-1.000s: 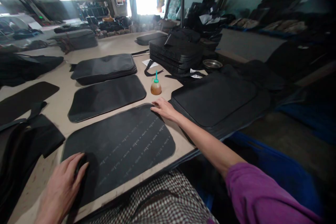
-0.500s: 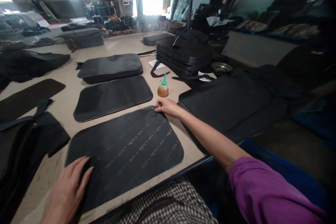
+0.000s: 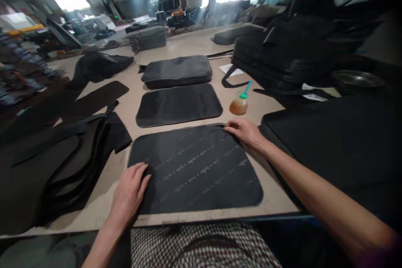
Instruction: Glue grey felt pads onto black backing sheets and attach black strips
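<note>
A black rounded fabric panel (image 3: pixel 194 176) with rows of pale printed lettering lies flat near the table's front edge. My left hand (image 3: pixel 130 188) rests on its left edge, fingers stretched out and a little apart, thumb on the panel. At the far right corner, my right hand (image 3: pixel 246 132) has its fingers pinched together on the panel's edge. Just beyond that hand stands a squat bottle (image 3: pixel 238 106) of amber liquid with a green spout. A plain black panel (image 3: pixel 179 104) lies behind the printed one, and a stack of similar panels (image 3: pixel 177 69) sits farther back.
Layered black pieces (image 3: pixel 72 167) cover the table's left side. On the right lies a large black panel (image 3: pixel 333 146), with a tall stack of black pieces (image 3: pixel 276 58) behind it. A metal dish (image 3: pixel 358 78) sits at far right. A black strap (image 3: pixel 230 78) lies near white paper.
The view has swung left, so the table and everything on it appear farther right. My left hand remains on the panel's left edge and my right hand at its far right corner.
</note>
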The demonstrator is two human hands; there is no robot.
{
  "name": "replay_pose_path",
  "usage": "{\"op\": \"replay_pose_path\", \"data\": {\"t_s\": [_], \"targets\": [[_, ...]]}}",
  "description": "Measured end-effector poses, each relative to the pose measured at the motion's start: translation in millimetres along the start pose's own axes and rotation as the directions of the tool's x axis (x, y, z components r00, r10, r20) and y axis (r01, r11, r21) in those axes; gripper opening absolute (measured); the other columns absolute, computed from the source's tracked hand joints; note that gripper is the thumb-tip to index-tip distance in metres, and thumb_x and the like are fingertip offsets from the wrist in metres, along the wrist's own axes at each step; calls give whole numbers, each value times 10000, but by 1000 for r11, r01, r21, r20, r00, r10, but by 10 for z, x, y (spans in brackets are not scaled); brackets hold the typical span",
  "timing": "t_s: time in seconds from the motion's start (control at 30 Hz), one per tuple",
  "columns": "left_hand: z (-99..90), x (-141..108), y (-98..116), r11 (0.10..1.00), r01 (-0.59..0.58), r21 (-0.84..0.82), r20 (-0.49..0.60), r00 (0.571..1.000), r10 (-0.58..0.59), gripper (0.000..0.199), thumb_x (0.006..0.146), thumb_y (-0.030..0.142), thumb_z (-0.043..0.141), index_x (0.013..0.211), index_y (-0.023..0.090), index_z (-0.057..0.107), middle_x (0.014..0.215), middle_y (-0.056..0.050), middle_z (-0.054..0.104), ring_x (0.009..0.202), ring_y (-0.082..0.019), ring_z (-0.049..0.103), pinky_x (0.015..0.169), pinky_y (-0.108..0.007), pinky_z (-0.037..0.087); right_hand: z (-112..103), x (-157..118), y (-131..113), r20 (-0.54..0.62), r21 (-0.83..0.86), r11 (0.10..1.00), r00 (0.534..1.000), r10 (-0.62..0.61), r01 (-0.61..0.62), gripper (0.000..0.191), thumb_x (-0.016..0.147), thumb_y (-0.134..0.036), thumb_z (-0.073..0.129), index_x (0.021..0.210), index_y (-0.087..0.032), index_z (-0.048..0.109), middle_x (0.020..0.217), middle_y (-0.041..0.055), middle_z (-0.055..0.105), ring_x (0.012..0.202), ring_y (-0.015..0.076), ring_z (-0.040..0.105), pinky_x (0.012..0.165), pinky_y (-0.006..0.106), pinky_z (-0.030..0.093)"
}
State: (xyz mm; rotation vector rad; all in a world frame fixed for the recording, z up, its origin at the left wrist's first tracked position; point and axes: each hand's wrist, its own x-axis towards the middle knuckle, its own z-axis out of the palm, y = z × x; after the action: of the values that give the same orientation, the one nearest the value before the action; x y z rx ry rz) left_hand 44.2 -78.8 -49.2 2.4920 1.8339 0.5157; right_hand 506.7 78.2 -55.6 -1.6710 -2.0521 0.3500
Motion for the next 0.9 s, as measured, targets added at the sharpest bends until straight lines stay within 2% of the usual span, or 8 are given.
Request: {"op": "replay_pose_path", "data": {"t_s": [0.2, 0.47, 0.67, 0.77, 0.83, 0.9], "targets": [[-67, -26, 95, 998, 37, 44, -26, 999, -36, 303, 1039, 323, 485, 1305, 211, 579, 1293, -117, 635, 1209, -261, 600, 1032, -454, 534, 99, 62, 148, -3, -4, 1000, 1000, 29, -29, 289, 899, -521, 606, 840, -261, 717, 850, 46, 689, 798, 245, 614, 634, 340, 388], [-60, -70, 108, 996, 56, 72, -24, 998, -55, 309, 1040, 326, 479, 1306, 212, 585, 1302, -120, 636, 1205, -270, 595, 1008, -454, 537, 93, 78, 100, -20, -17, 998, 998, 65, -66, 386, 889, -609, 572, 811, -259, 717, 868, 65, 700, 793, 258, 623, 622, 355, 391], [-83, -80, 122, 993, 67, 98, -18, 998, -66, 300, 1040, 312, 481, 1304, 203, 574, 1306, -126, 625, 1214, -280, 587, 998, -454, 526, 121, 93, 116, 0, -44, 994, 995, 97, -97, 380, 883, -618, 574, 839, -256, 681, 881, 74, 689, 798, 266, 631, 639, 369, 423], [-138, -80, 307, 988, 89, 126, -26, 996, -87, 325, 1035, 325, 493, 1323, 196, 566, 1340, -147, 607, 1250, -313, 564, 1012, -489, 504, 137, 41, 115, -97, -137, 990, 995, 31, -44, 507, 906, -668, 506, 1064, -208, 651, 1083, 160, 658, 969, 332, 633, 737, 428, 496], [-147, -64, 535, 993, 74, 95, -16, 997, -73, 374, 1034, 352, 499, 1360, 173, 541, 1388, -167, 582, 1292, -323, 535, 1042, -500, 482, 136, -40, 39, -188, -214, 976, 978, -85, 44, 635, 930, -688, 440, 1225, -149, 600, 1236, 234, 590, 1149, 388, 576, 877, 495, 514], [-111, -19, 816, 1000, 18, 22, 6, 1000, -19, 446, 1036, 394, 497, 1409, 151, 500, 1438, -182, 553, 1334, -318, 508, 1067, -495, 467, 130, -177, -120, -215, -228, 961, 955, -203, 153, 661, 959, -664, 410, 1324, -132, 555, 1318, 255, 547, 1250, 402, 522, 1008, 531, 484]]}}
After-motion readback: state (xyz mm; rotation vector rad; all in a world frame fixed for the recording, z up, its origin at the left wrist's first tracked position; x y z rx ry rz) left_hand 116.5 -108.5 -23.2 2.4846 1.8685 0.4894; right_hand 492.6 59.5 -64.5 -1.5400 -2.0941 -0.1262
